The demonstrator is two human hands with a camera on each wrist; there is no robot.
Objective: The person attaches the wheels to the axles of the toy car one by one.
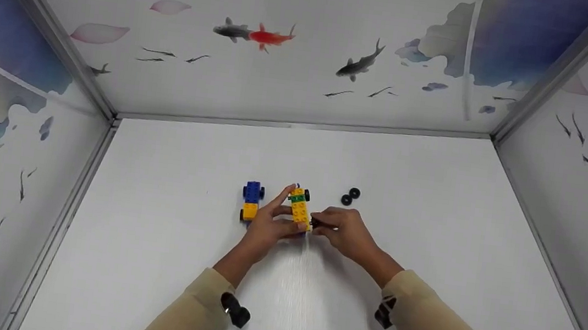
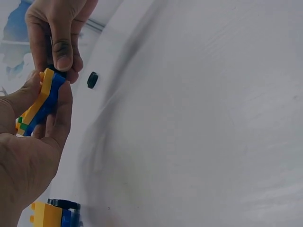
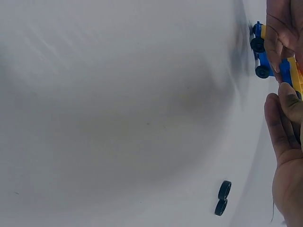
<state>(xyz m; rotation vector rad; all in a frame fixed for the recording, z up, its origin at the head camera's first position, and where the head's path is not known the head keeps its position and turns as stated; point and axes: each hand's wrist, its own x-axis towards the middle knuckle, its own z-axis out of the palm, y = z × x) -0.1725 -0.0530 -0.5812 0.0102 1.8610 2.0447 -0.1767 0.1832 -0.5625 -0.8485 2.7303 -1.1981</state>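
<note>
My left hand (image 1: pixel 263 229) grips a toy brick car (image 1: pixel 299 207) with a studded yellow top, a green band and a blue base (image 2: pixel 46 109). A black wheel (image 1: pixel 306 194) shows at the car's far right corner. Against the near right side of the car, my right hand (image 1: pixel 347 232) pinches a small black wheel (image 1: pixel 315 221), mostly hidden by the fingers. Just left of my left hand stands a second toy car (image 1: pixel 252 193), blue at the far end and yellow at the near end, with black wheels on it.
Two loose black wheels (image 1: pixel 350 196) lie close together on the white table (image 1: pixel 187 175), beyond my right hand. Panels printed with fish and petals enclose the table at the back (image 1: pixel 302 88) and on both sides. Both sleeves carry a black wrist device (image 1: pixel 236 310).
</note>
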